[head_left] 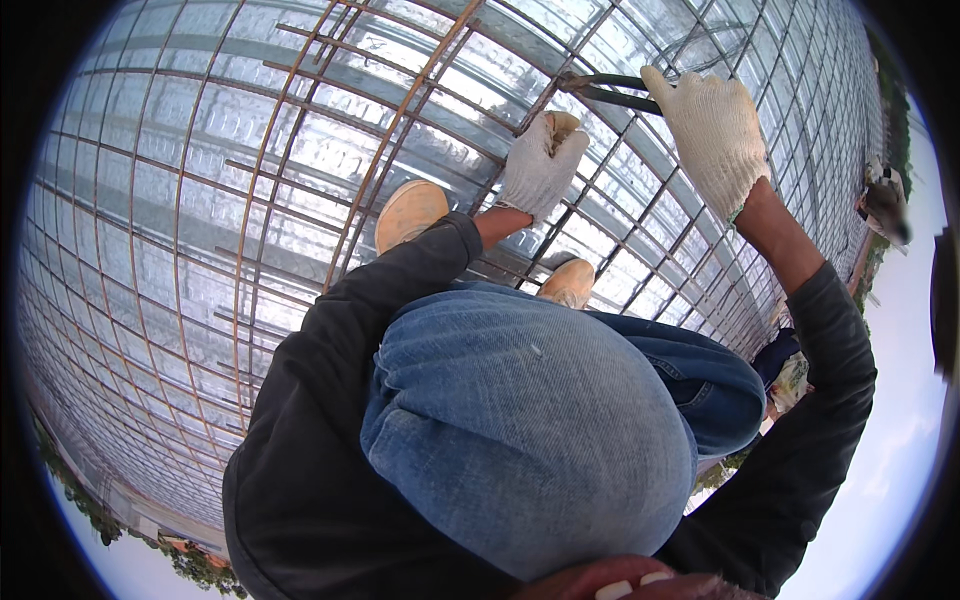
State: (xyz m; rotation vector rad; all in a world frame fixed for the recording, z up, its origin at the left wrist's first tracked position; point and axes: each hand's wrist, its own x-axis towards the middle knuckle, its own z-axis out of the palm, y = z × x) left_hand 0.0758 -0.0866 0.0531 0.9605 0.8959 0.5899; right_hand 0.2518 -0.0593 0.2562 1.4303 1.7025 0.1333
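Observation:
My right hand (712, 140), in a pale knitted glove, is closed round the dark green handles of a pair of pincers (618, 98). The jaws of the pincers reach left to a crossing of the rusty steel bars. Just below that crossing is my left hand (545, 165), gloved as well, its fingers curled in against the bar. Whatever those fingers may pinch is hidden. Under both hands spreads a mesh of reinforcing bars (181, 180), laid over shiny ribbed metal decking (240, 122).
My tan shoes (412, 214) stand among the bars, and my bent knee in blue jeans (530, 420) fills the middle. Loose bar ends stick out at left. One person (885, 205) is at the far right; another (787, 368) is partly hidden behind my right arm.

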